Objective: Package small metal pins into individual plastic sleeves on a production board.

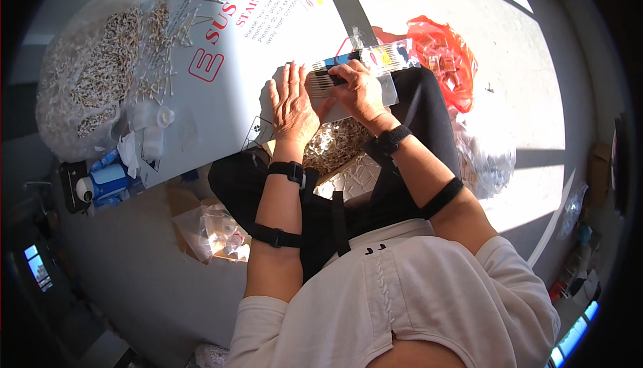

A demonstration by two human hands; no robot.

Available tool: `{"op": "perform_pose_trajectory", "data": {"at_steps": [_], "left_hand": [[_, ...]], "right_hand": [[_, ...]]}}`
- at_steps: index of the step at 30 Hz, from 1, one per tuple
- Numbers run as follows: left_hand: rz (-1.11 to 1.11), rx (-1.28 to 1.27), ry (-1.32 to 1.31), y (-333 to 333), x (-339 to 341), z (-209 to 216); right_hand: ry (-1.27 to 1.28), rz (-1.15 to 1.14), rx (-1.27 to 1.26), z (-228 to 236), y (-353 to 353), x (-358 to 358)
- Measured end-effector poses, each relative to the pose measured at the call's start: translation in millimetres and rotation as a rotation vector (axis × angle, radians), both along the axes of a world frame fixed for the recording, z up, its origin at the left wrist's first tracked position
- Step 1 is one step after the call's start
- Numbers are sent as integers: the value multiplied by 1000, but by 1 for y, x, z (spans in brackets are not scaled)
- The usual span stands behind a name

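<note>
My left hand [295, 110] lies flat on the table's printed grey sheet, fingers stretched out. Its thumb points toward a row of cotton swabs [319, 82] near the table's edge. Over this row my right hand [360, 94] is closed, its fingers curled down beside a dark, blue-edged flat piece [345, 59]. What the fingers hold is partly hidden. Just past them, a clear plastic pack of swabs with a yellow label [383, 55] reaches off to the right. Below my hands, a box of loose swabs [335, 143] shows between my legs.
A large clear bag of swabs [100, 66] stands at the table's left, with loose swabs [157, 80] beside it. Near the corner are tape rolls [154, 130] and a blue-and-white bottle [107, 181]. An orange-red bag [445, 59] sits at right; a cardboard box [184, 214] is below left.
</note>
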State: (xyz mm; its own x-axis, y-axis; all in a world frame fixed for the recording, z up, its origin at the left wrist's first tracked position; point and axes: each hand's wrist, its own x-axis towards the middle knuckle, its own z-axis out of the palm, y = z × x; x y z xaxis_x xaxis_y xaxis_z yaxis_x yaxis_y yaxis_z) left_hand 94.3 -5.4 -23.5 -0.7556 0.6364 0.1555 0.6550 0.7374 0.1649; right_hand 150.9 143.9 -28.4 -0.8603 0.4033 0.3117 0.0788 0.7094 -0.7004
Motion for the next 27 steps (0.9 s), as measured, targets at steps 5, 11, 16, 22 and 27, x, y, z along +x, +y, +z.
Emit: {"op": "perform_pose_trajectory", "data": {"at_steps": [5, 11, 16, 22, 27], "left_hand": [[9, -7, -58, -1, 1, 4], [3, -17, -52, -2, 0, 4], [17, -35, -70, 0, 1, 5], [18, -29, -67, 0, 1, 5], [16, -8, -84, 0, 2, 6]], "right_hand": [[-95, 138, -100, 10, 13, 1], [-171, 315, -60, 12, 28, -2], [-208, 261, -62, 8, 24, -4], [-164, 181, -63, 8, 19, -3], [-70, 164, -26, 0, 15, 5]]}}
